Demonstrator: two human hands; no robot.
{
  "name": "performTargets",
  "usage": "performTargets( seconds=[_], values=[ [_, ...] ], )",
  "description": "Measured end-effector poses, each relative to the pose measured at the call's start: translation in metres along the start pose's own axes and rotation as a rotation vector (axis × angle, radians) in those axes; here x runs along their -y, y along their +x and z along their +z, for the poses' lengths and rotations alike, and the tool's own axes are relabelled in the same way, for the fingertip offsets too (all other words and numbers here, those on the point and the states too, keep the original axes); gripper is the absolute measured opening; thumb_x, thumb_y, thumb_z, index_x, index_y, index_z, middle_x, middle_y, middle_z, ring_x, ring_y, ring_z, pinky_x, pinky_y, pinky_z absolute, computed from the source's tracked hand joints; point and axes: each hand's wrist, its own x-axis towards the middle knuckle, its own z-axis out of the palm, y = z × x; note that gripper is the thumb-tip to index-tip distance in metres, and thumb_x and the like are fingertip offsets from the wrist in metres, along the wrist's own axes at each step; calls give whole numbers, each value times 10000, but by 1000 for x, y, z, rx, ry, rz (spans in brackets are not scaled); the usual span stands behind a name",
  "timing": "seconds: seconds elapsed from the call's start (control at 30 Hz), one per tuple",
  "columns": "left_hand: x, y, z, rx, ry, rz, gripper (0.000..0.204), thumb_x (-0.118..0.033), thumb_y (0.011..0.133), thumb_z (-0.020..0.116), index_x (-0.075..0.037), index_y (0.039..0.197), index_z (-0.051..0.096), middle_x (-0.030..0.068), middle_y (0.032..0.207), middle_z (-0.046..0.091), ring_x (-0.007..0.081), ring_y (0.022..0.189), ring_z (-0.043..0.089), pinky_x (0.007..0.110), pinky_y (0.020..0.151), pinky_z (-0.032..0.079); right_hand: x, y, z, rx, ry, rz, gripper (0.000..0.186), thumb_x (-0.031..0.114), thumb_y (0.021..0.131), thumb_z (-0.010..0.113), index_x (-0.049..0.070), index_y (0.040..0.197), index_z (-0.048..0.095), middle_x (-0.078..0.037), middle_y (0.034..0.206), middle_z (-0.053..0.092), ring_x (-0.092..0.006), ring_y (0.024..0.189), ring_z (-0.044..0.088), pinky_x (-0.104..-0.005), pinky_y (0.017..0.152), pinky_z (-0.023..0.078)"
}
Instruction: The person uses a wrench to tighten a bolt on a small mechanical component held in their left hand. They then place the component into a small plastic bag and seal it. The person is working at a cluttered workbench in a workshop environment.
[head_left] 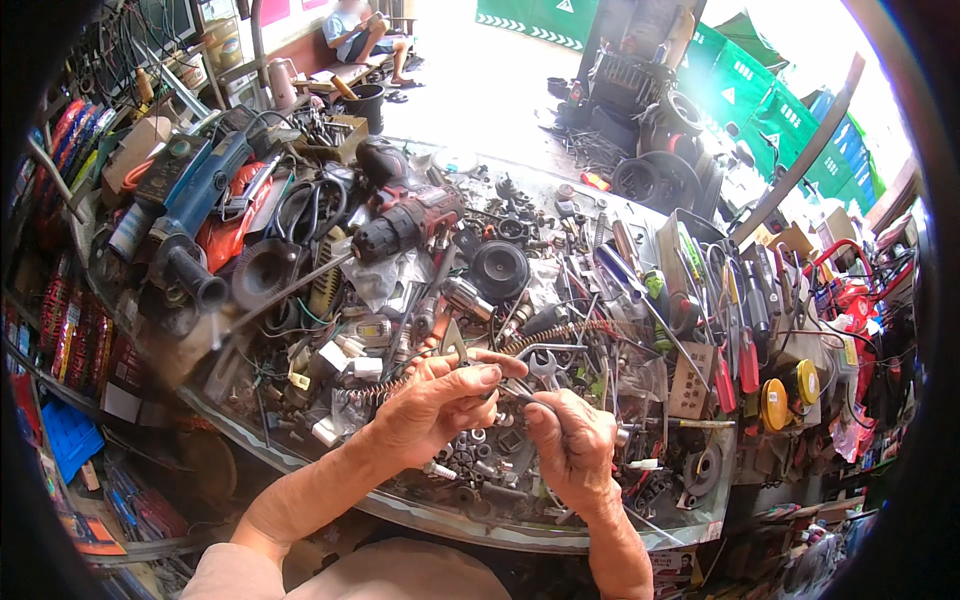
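Over a cluttered workbench [300, 440], left hand [435, 405] and right hand [572, 445] both pinching a small metal tool [510, 392], red drill [405, 222] behind.

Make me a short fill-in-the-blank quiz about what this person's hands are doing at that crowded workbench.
1. Both hands, the left hand and the right hand, meet over a cluttered ____.
2. The cordless drill lying behind the hands is black and ____.
3. The power tool at the far left of the bench has a ____ body.
4. The coiled spring lies just ____ the hands.

Missing words: workbench; red; blue; behind
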Motion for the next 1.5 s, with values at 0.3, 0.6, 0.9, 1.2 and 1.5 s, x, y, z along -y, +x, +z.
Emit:
performTargets(
  seconds=[0.3,0.6,0.9,1.2,1.5],
  values=[
    [-2,-1,0,-11,144,-47,395,-358,929,576,32,954,631,-64,530,350,41,453,321,213,462,284,5,-3,-4,58,-92,-43,106,87,866,617,-18,856,617,-115,629,557,-263,491,527,-331,459,401],
    [1,-1,3,-100,147,5,359,-340,913,607,17,885,634,-77,515,341,32,450,313,209,474,288,5,-2,-4,77,100,114,259,183,937,546,-23,796,613,-75,575,530,-163,470,509,-290,448,380],
    [6,0,0,-16,147,116,316,-281,914,617,34,929,644,-78,520,364,30,463,289,234,516,306,5,-4,-8,164,484,536,396,315,970,496,7,750,614,19,527,495,-39,442,421,-206,413,313],
    [5,-1,0,-12,131,105,311,-266,909,624,42,950,644,-77,523,394,24,465,311,237,533,348,9,-1,-14,184,584,664,366,308,957,529,-5,792,625,8,563,520,-46,455,439,-201,417,322],
    [7,0,1,-33,119,113,289,-233,906,632,49,968,645,-70,537,403,20,477,314,231,528,348,8,-3,-9,110,591,643,358,316,951,552,0,799,622,27,570,508,-32,456,428,-206,404,307]
  ],
)
